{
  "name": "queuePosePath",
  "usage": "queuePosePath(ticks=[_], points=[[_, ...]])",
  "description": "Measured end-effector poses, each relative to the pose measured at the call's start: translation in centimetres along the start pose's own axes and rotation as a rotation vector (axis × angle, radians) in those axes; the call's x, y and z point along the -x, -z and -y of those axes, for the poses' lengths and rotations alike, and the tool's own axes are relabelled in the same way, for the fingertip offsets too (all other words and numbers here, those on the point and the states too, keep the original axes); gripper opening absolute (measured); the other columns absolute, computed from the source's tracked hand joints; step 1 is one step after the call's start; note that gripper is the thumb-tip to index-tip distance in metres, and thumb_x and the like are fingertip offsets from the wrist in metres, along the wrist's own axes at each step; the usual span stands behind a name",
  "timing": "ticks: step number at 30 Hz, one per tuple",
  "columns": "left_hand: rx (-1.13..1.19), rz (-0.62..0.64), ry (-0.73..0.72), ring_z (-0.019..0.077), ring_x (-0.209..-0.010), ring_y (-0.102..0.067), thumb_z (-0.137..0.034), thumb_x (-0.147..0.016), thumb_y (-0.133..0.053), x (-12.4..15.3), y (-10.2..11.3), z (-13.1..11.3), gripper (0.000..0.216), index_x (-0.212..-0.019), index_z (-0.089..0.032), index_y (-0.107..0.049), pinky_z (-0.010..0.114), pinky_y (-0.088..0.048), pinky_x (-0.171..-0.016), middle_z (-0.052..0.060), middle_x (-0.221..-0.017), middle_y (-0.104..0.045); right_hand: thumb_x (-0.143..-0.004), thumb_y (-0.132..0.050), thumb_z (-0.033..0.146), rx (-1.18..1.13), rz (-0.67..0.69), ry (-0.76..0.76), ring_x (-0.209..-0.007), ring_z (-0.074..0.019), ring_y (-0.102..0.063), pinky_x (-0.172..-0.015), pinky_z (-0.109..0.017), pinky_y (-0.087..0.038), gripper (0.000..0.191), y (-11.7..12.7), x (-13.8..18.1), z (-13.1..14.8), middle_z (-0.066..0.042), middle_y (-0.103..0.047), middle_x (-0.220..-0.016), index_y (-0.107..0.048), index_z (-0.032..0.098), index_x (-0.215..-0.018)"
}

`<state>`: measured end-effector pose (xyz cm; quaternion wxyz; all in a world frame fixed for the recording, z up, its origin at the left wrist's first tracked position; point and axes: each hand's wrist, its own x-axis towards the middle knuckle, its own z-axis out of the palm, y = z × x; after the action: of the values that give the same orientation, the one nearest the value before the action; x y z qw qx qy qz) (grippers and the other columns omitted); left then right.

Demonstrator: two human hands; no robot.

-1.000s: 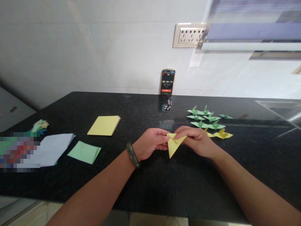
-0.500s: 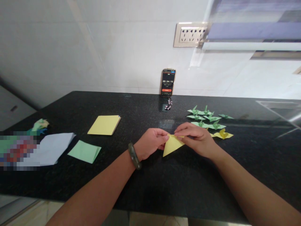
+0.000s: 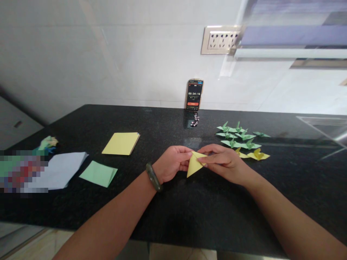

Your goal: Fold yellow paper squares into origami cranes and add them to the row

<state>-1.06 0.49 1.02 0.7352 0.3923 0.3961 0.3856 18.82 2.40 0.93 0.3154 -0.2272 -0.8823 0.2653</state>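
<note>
My left hand (image 3: 172, 164) and right hand (image 3: 223, 160) both pinching folded yellow paper (image 3: 193, 166) (one corner toward me). Green paper birds (image 3: 244, 137) beyond right hand, on dark counter (image 3: 173, 220).

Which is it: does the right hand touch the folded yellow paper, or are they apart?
Touching. The head view shows the right hand, fingers closed on an edge of the folded yellow paper.

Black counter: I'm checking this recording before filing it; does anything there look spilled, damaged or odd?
Nothing on the counter looks spilled or damaged. The one oddity is a pixelated patch at the picture's left edge, hiding part of the white paper.
</note>
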Motion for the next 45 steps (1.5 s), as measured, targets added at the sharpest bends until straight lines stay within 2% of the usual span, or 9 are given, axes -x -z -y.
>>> queuePosePath(ticks=[13,17,19,23,27,30,35,42,45], points=[[0.036,-0.035,-0.02,0.0114,-0.054,-0.059,-0.023,-0.071,-0.06,-0.1,-0.1,0.3,0.015,-0.076,-0.009,-0.061,0.023,-0.047,-0.054,0.005,-0.062,-0.063,-0.084,-0.052,0.019,0.024,0.026,0.007,-0.09,-0.0144,-0.056,-0.075,-0.027,-0.047,0.028,-0.2,-0.2,0.7,-0.007,-0.057,-0.103,-0.064,0.028,-0.108],[-0.051,-0.112,-0.066,0.0107,-0.056,-0.059,-0.026,-0.068,-0.065,-0.1,-0.3,0.5,0.018,-0.074,-0.01,-0.06,0.024,-0.047,-0.055,0.003,-0.063,-0.062,-0.083,-0.054,0.022,0.005,0.023,0.014,-0.093,-0.0163,-0.056,-0.078,-0.03,-0.047,0.026,-0.4,-0.3,0.8,-0.008,-0.058,-0.104,-0.064,0.026,-0.107],[-0.084,-0.152,-0.081,0.0105,-0.056,-0.058,-0.026,-0.068,-0.065,-0.1,-0.5,0.5,0.017,-0.073,-0.01,-0.059,0.024,-0.048,-0.056,0.002,-0.064,-0.061,-0.083,-0.053,0.023,-0.032,-0.024,-0.048,-0.09,-0.0165,-0.058,-0.078,-0.03,-0.047,0.022,-0.6,-0.3,0.9,-0.007,-0.061,-0.1,-0.066,0.022,-0.101],[-0.154,-0.185,-0.093,0.0105,-0.056,-0.058,-0.025,-0.07,-0.063,-0.1,-0.8,0.4,0.015,-0.073,-0.01,-0.06,0.025,-0.048,-0.056,0.003,-0.065,-0.061,-0.082,-0.054,0.033,-0.151,-0.163,-0.402,-0.07,-0.0145,-0.06,-0.064,-0.027,-0.049,0.023,-1.2,-0.3,0.8,-0.005,-0.066,-0.082,-0.062,0.016,-0.096],[-0.202,-0.209,-0.112,0.0099,-0.055,-0.056,-0.024,-0.07,-0.062,0.0,-0.9,0.3,0.014,-0.071,-0.01,-0.06,0.024,-0.046,-0.054,0.002,-0.062,-0.06,-0.077,-0.057,0.04,-0.262,-0.034,-0.612,-0.054,-0.01,-0.053,-0.05,-0.022,-0.044,0.027,-1.5,-0.5,0.7,-0.002,-0.062,-0.066,-0.063,0.013,-0.08],[-0.23,-0.217,-0.124,0.0097,-0.054,-0.055,-0.024,-0.07,-0.062,0.0,-0.9,0.4,0.014,-0.071,-0.01,-0.061,0.023,-0.045,-0.053,0.002,-0.062,-0.06,-0.076,-0.059,0.039,-0.348,0.005,-0.68,-0.049,-0.0069,-0.049,-0.047,-0.019,-0.041,0.027,-1.5,-0.6,0.8,0.0,-0.059,-0.06,-0.061,0.013,-0.07],[-0.24,-0.218,-0.133,0.0099,-0.054,-0.054,-0.026,-0.07,-0.063,-0.1,-0.9,0.6,0.016,-0.07,-0.01,-0.061,0.023,-0.044,-0.052,0.002,-0.062,-0.06,-0.071,-0.064,0.038,-0.546,-0.046,-0.779,-0.046,-0.0044,-0.048,-0.045,-0.017,-0.043,0.027,-1.8,-0.7,0.8,0.001,-0.059,-0.06,-0.057,0.013,-0.065],[-0.184,-0.161,-0.175,0.0113,-0.062,-0.058,-0.018,-0.064,-0.067,-0.3,-0.6,1.0,0.017,-0.079,-0.011,-0.064,0.023,-0.044,-0.059,0.004,-0.072,-0.066,-0.068,-0.066,0.038,-0.53,-0.119,-0.795,-0.045,-0.0044,-0.047,-0.043,-0.016,-0.042,0.028,-2.0,-0.8,0.8,0.002,-0.056,-0.055,-0.056,0.013,-0.061],[-0.193,-0.183,-0.192,0.011,-0.062,-0.058,-0.017,-0.065,-0.067,-0.3,-0.5,1.0,0.016,-0.079,-0.011,-0.064,0.023,-0.044,-0.059,0.004,-0.072,-0.066,-0.067,-0.067,0.04,-0.524,-0.122,-0.8,-0.045,-0.0046,-0.047,-0.043,-0.017,-0.041,0.03,-2.0,-0.9,1.0,0.002,-0.056,-0.054,-0.056,0.013,-0.06]])
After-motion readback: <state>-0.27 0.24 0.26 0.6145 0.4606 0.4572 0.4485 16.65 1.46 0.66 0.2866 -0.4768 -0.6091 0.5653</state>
